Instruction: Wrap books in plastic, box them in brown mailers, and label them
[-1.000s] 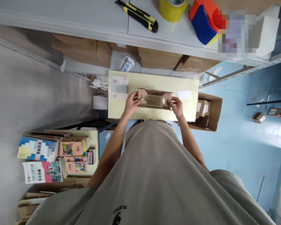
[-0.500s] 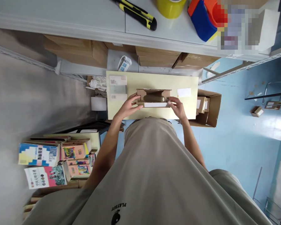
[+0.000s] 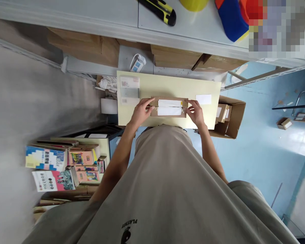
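Observation:
A small brown cardboard box with a white label across its closed top flaps lies on the pale yellow table. My left hand grips its left end, fingers curled over the top flap. At the box's right end my right hand does the same. A white slip lies on the table just right of the box, and a stack of labels lies to its left.
A grey shelf above carries a yellow and black utility knife, a yellow tape roll and a blue and orange tape dispenser. An open carton sits right of the table. Books are stacked at lower left.
The box was open with a beige item showing inside; both hands have folded its flaps down, and the top is now closed with the white label up.

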